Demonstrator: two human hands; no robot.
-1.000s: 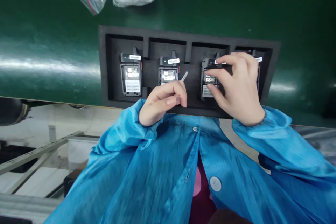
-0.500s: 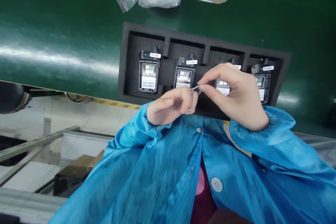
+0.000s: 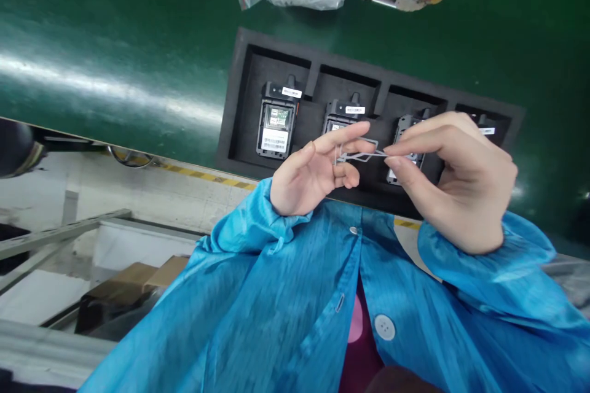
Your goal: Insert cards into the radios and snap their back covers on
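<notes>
Thing: a thin metal wire pin with a diamond-shaped loop [image 3: 364, 153]

Axis: long axis runs left to right across the view, almost level, its straight tip pointing toward the right hand

Position: between the hands, in the air above a black foam tray [image 3: 235, 135]

Left hand [image 3: 308, 175]: half open, fingers spread; the pin's left end lies at the fingers, but I cannot tell whether it is gripped

Right hand [image 3: 461, 181]: thumb and index finger pinch the pin's right end

Around: the tray has four compartments on a green conveyor belt [image 3: 115, 31]; a handheld device with an open back [image 3: 276, 123] sits in the leftmost, a second device [image 3: 343, 116] just below the pin; a third device [image 3: 405, 129] sits behind the right hand's fingers.
</notes>
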